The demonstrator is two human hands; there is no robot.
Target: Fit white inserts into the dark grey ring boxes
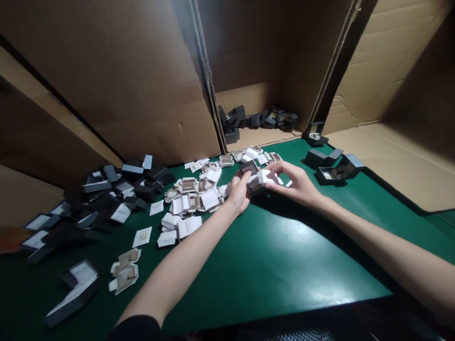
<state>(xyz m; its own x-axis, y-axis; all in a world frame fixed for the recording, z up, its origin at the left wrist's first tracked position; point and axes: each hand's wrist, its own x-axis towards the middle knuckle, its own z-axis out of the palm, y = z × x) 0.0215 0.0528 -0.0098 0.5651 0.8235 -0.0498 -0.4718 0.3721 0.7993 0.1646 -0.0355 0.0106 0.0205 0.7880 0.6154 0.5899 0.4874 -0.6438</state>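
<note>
Watching remotely, I am seeing the left hand (239,192) gripping a small dark box (250,167), the right hand (298,182) pinching a white insert (266,177) against it; few finished boxes (329,163) are lying right of it, heaps of loose inserts (188,201) and shells (106,199) left, apparently unassembled.

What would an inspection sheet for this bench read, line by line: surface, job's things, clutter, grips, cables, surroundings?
Surface: green mat, glossy, with light glare near the front.
Job's things: small dark box and white insert, held together just above the mat.
Clutter: heap of white inserts centre-left; flat dark box parts far left; open dark boxes at right.
Grips: left hand holds the small dark box; right hand pinches the white insert against it.
Cables: nothing seen.
Surroundings: cardboard walls behind; more dark boxes in the carton at the back.
</note>
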